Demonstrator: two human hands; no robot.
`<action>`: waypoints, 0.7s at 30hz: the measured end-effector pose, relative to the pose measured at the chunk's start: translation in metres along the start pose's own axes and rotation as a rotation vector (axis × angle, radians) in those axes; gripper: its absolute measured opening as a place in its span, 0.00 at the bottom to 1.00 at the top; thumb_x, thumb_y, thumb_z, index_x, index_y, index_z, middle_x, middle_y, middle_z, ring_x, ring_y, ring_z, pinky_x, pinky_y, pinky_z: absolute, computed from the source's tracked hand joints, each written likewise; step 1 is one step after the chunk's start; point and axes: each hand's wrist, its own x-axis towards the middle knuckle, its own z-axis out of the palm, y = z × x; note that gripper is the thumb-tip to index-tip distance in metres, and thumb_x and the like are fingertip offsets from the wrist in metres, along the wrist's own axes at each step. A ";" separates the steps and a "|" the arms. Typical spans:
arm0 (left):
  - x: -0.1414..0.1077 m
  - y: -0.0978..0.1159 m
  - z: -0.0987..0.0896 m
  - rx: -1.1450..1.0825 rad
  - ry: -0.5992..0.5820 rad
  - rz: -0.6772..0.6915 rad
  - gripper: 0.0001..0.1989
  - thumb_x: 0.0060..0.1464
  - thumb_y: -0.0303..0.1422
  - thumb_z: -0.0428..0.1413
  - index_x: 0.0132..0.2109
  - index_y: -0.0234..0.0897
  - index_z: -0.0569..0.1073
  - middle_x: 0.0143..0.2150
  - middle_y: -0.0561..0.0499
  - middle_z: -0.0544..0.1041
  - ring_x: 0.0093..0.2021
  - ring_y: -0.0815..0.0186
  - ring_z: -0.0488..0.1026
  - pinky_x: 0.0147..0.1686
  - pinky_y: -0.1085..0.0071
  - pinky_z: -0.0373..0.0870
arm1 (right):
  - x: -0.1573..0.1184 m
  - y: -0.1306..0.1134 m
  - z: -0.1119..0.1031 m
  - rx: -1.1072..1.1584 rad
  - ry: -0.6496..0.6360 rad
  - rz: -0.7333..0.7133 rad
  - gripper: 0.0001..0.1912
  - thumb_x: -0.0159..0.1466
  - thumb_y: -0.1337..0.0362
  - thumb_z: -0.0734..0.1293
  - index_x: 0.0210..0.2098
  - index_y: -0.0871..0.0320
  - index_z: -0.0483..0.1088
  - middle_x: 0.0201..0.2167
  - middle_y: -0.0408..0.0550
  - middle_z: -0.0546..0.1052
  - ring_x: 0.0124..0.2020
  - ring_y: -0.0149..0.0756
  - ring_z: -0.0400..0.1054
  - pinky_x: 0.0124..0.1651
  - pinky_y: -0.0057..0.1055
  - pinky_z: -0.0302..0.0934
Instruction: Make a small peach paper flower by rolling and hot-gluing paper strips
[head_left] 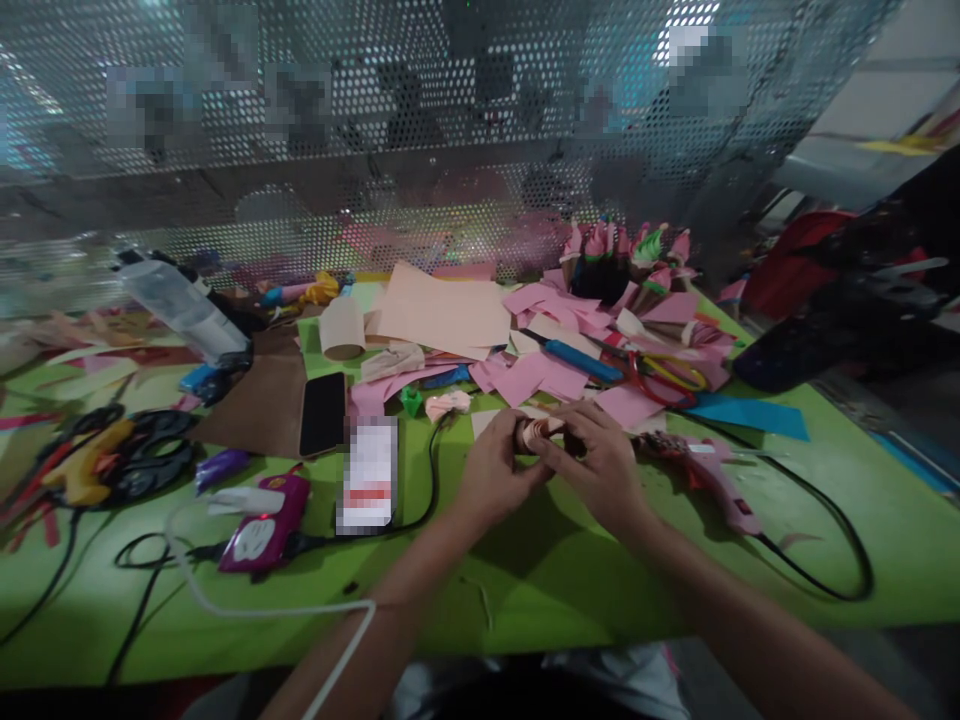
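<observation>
A grey perforated metal screen (450, 120) stands behind a bright green worktop (540, 600). Both forearms reach in from the near edge and converge, the left hand (499, 465) and right hand (604, 460) almost meeting, fingers curled inward. Behind them lies a broad peach paper sheet (446, 315) among loose pink paper pieces (559, 378). To the right is a pink plastic glue gun (720, 480); its pale label is too small to read. To the left lie a phone with a blurred, lit screen (367, 475), a black-screened phone (323, 414) and a magenta plastic box (266, 525) with a white patch, no wording legible. Smallest is a coiled peach paper strip (537, 432), between the hands, pinched by the nearly closed fingers of both.
</observation>
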 end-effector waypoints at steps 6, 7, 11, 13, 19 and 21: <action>0.000 0.001 0.000 0.024 -0.020 -0.029 0.10 0.58 0.39 0.54 0.43 0.39 0.67 0.40 0.49 0.73 0.41 0.61 0.69 0.42 0.65 0.66 | 0.000 -0.002 -0.003 -0.007 -0.040 -0.018 0.09 0.68 0.61 0.65 0.31 0.54 0.72 0.32 0.48 0.75 0.36 0.39 0.70 0.36 0.34 0.64; 0.000 0.001 -0.001 0.012 -0.025 -0.033 0.10 0.58 0.39 0.54 0.43 0.38 0.67 0.40 0.49 0.73 0.41 0.61 0.70 0.43 0.65 0.66 | 0.001 -0.002 -0.004 -0.005 -0.044 -0.017 0.09 0.68 0.61 0.64 0.32 0.55 0.72 0.32 0.48 0.75 0.36 0.39 0.70 0.37 0.34 0.64; 0.002 0.000 -0.002 -0.102 -0.045 -0.044 0.10 0.58 0.39 0.54 0.42 0.38 0.68 0.40 0.49 0.74 0.41 0.62 0.70 0.43 0.67 0.66 | 0.003 0.000 -0.009 0.017 -0.106 -0.007 0.10 0.68 0.60 0.64 0.33 0.55 0.73 0.34 0.49 0.75 0.38 0.40 0.70 0.38 0.35 0.64; 0.003 -0.002 -0.003 -0.167 -0.055 -0.062 0.11 0.59 0.41 0.54 0.42 0.38 0.69 0.40 0.50 0.74 0.41 0.62 0.70 0.43 0.68 0.66 | 0.004 0.001 -0.012 0.040 -0.138 0.002 0.10 0.68 0.59 0.64 0.34 0.55 0.74 0.35 0.49 0.74 0.39 0.40 0.70 0.37 0.34 0.64; 0.005 -0.008 -0.003 -0.281 -0.057 -0.076 0.11 0.58 0.37 0.53 0.46 0.38 0.70 0.44 0.50 0.74 0.44 0.62 0.69 0.48 0.66 0.67 | 0.007 0.004 -0.014 0.068 -0.181 -0.008 0.06 0.66 0.64 0.65 0.40 0.55 0.75 0.38 0.50 0.75 0.41 0.40 0.71 0.38 0.33 0.66; 0.005 -0.009 -0.003 -0.285 -0.063 -0.080 0.11 0.58 0.36 0.53 0.47 0.39 0.70 0.44 0.50 0.74 0.44 0.62 0.69 0.49 0.66 0.67 | 0.008 0.004 -0.014 0.056 -0.172 -0.030 0.05 0.65 0.65 0.66 0.39 0.55 0.74 0.39 0.50 0.75 0.42 0.40 0.71 0.40 0.35 0.67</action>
